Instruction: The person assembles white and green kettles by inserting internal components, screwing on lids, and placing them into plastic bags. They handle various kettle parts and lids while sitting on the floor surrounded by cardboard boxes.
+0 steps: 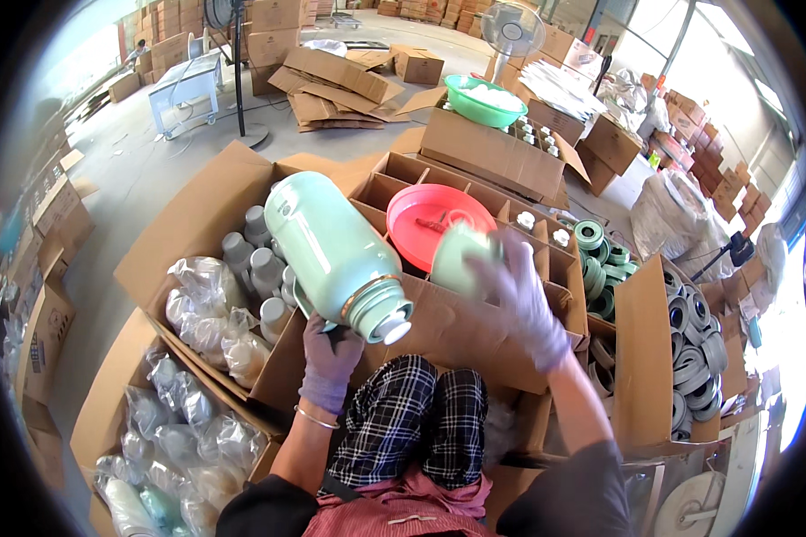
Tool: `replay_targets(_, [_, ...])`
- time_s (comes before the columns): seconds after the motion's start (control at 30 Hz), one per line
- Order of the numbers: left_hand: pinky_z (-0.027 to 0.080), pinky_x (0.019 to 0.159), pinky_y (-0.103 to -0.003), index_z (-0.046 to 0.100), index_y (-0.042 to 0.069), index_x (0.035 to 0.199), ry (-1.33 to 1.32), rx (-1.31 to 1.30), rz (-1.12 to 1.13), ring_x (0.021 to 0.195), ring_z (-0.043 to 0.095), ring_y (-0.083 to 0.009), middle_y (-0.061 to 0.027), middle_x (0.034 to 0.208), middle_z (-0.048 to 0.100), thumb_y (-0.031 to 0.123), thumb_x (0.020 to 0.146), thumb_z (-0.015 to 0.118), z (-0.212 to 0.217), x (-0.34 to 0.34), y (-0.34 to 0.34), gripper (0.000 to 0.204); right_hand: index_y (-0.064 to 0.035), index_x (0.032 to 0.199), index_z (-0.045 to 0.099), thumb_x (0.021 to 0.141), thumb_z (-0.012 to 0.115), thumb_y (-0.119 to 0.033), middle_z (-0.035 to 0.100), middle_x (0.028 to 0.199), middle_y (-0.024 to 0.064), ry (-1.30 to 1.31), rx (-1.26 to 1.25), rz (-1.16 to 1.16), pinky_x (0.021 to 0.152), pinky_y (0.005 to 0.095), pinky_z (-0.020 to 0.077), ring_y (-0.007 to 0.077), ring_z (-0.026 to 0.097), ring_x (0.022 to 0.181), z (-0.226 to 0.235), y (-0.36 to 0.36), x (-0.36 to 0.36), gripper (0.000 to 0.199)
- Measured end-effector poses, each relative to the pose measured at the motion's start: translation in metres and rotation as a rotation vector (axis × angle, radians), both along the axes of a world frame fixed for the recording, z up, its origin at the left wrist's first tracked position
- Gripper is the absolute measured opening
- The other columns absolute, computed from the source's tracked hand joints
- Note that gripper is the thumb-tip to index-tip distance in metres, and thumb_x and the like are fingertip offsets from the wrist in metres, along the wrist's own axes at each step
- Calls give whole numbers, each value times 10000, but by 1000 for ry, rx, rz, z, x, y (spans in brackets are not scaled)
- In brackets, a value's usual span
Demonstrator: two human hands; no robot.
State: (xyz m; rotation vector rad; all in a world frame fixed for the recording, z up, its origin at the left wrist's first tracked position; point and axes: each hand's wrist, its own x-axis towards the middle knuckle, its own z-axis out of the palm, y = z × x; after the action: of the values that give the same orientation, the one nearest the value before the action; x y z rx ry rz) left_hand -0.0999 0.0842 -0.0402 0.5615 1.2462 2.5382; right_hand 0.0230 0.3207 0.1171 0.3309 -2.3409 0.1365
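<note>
My left hand (330,361), in a pale glove, holds a mint-green flask body (335,251) from below, tilted with its metal-ringed neck toward me. My right hand (521,300), also gloved and blurred, grips a mint-green cup-shaped lid (458,257) just right of the flask's neck. Behind the lid lies a pink plastic basin (428,217) on a divided cardboard box (475,322). Grey caps (252,259) stand in an open carton left of the flask.
Cartons at lower left hold bagged parts (197,313). A box of grey rings (694,349) and green rings (600,259) sits to the right. Further back are a green basin (484,100), flattened cardboard (331,85), a standing fan (512,31) and a trolley (185,85).
</note>
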Motion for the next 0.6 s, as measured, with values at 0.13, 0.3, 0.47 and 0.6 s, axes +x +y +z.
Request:
replay_targets(0.13, [549,880,-338,546,25,1257,-382,344,-214,1042,648,-200,-74,1175,640,76,917,450,-12,10,33,357,-174,1190,608,653,834,-204,501,1178,218,91,223,63,748,428,572,387,593,975,-27,-53,41,584])
replay_targets(0.3, [512,958,-339,493,35,1347,-320,259,-171,1109,623,-196,-69,1215,624,51,974,417,26,42,34,381,-27,1227,492,824,736,-481,585,1062,188,-13,-1307,-40,637,387,577,299,649,817,-103,-92,29,654])
replay_targets(0.47, [420,1066,-391,509,65,1346,-249,340,-180,1224,547,-226,-90,1297,579,201,1022,391,46,42,17,370,-29,1266,520,794,442,-853,671,944,126,-576,-2268,552,528,335,544,246,668,688,-129,-98,35,953])
replay_targets(0.6, [425,1066,-440,530,44,1311,-517,453,-326,1234,549,-250,-107,1333,576,350,993,421,-4,3,-11,454,-29,1183,609,872,580,-641,686,987,114,-858,-1543,290,642,330,572,204,692,778,-80,-73,26,687])
